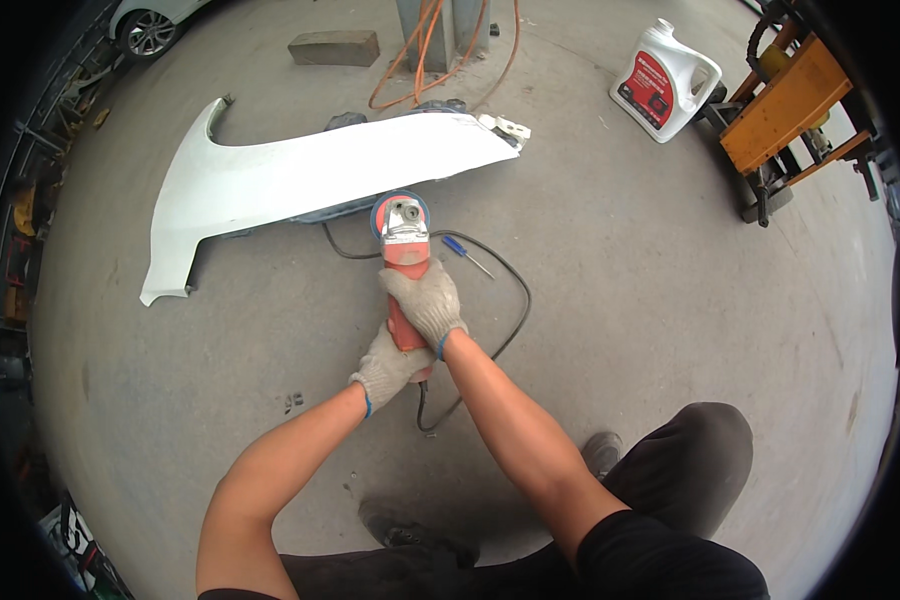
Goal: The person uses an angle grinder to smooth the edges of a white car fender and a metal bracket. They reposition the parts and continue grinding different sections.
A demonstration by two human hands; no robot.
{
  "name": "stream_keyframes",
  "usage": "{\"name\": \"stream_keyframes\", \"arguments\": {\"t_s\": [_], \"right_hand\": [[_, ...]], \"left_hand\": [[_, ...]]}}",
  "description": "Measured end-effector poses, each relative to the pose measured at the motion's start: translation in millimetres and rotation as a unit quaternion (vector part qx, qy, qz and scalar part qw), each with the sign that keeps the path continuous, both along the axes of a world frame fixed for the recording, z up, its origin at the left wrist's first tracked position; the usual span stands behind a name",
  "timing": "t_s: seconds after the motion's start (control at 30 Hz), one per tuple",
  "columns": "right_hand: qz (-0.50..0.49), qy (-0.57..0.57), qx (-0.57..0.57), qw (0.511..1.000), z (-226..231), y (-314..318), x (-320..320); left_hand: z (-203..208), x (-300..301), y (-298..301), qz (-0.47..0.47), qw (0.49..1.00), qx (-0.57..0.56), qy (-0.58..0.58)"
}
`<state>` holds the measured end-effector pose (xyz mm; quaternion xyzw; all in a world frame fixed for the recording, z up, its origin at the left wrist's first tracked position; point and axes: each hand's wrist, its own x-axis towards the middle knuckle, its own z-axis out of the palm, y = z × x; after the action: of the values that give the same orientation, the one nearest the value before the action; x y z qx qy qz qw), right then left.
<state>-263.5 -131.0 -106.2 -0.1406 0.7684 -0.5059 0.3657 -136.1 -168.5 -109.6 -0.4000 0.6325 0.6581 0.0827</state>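
Black sleeve (pixel 660 560) was closest, below and right of the grinder, with a dark trouser knee (pixel 705 465) just past it. Two bare forearms ran up to the grinder (pixel 406 255), which was orange with a silver head and pointed away from the person. Both hands wore pale knit gloves with blue cuff edges.

Right hand (pixel 428 300) was on the grinder's body, just behind the head, fingers curled round it. Left hand (pixel 390 365) gripped the grinder's rear end, fingers also wrapped. Fingertips on the underside hidden, couldn't tell their exact placement.

Grinder sat about mid-view, its blue-edged disc (pixel 377 215) right by the near edge of the white car panel (pixel 300 175). Couldn't tell if they touched. Panel lay beyond the grinder, stretching mostly off to its left, on dark supports partly hidden beneath.

Black cord (pixel 527 290) left the grinder's rear and looped round its right side. Blue-handled screwdriver (pixel 455 245) lay on the floor (pixel 630 300) just right of the grinder's head. White jug (pixel 705 75) with a red label stood well beyond the grinder, to the right; orange cart (pixel 785 110) further right again. Orange hose (pixel 425 60) and a brown block (pixel 335 48) were beyond the grinder, past the panel.
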Motion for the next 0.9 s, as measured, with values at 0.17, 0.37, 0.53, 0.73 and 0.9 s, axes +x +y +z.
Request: {"name": "stream_keyframes", "arguments": {"t_s": [0.17, 0.37, 0.53, 0.73, 0.9], "right_hand": [[-0.014, 0.014, -0.002, 1.000, -0.1, -1.3, 1.9], [-0.016, 0.004, 0.007, 1.000, 0.0, -0.3, 0.4], [-0.017, -0.003, -0.013, 1.000, 0.2, -1.6, 2.8], [-0.009, 0.005, -0.005, 1.000, 6.2, 1.8, -3.5], [-0.019, 0.014, -0.008, 1.000, -0.1, -2.4, -2.7]], "left_hand": [[-2.6, 1.9, 1.2, 0.005, 0.999, -0.037, 0.013], [7.3, -3.4, 4.9, 0.017, 1.000, -0.020, 0.007], [-21.2, 7.3, -3.3, -0.008, 0.996, -0.090, 0.003], [-5.3, -0.3, -0.4, 0.028, 0.999, -0.042, -0.011], [-10.8, 0.2, -3.2, 0.012, 0.998, -0.064, 0.013]]}}
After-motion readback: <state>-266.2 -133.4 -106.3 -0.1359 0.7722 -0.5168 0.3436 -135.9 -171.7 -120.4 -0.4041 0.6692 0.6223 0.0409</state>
